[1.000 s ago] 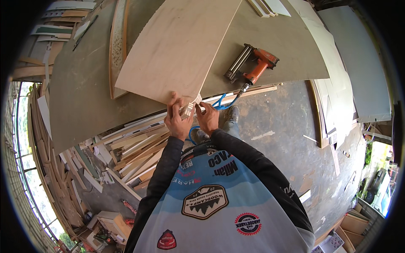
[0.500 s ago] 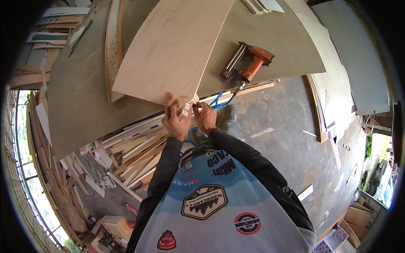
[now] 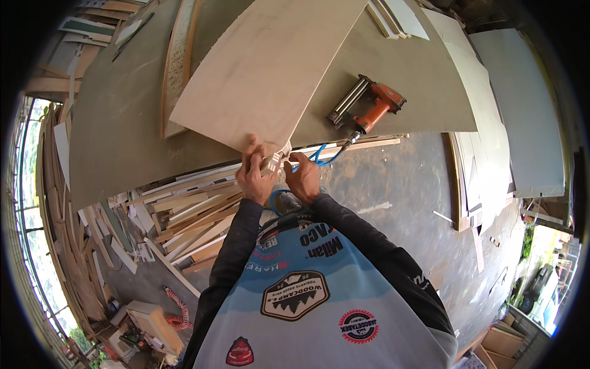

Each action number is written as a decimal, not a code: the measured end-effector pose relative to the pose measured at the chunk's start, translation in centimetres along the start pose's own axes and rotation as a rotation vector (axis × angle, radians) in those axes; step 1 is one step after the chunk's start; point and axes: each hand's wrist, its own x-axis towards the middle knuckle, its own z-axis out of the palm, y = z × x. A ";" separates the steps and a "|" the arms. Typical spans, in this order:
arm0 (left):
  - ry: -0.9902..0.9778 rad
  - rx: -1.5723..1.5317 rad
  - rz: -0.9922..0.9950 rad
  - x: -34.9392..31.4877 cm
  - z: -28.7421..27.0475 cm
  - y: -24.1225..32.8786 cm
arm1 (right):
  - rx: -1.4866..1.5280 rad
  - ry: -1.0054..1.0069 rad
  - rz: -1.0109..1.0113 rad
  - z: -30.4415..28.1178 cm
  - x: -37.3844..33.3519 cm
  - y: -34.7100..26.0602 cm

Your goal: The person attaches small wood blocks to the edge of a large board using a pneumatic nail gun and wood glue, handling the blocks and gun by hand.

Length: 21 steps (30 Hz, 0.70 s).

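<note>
A thin plywood panel (image 3: 258, 74) slants away from me, its near corner reaching past the bench edge. My left hand (image 3: 255, 177) is closed at that corner, fingers over the panel's near edge. It grips a small pale notched wood piece (image 3: 271, 162) under the corner. My right hand (image 3: 303, 178) is beside it on the right, fingers bent and fingertips close to the corner. What those fingertips hold, if anything, is too small to make out. To the right, an orange nail gun (image 3: 375, 109) lies on the brown sheet-topped bench (image 3: 117, 135).
A blue air hose (image 3: 319, 157) runs from the nail gun down past the bench edge. Wood strips (image 3: 196, 215) are piled on the floor below. More strips (image 3: 387, 18) lie at the far side of the bench. Large sheets (image 3: 522, 117) stand at the right.
The right hand's fingertips have drawn slightly away from the notched wood piece and parted a little. The left hand keeps its grip. The whole view has shifted slightly with my head.
</note>
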 end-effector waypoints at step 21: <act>0.001 -0.018 -0.101 0.8 -0.9 1.7 | 0.549 0.173 0.650 -15.0 13.2 14.2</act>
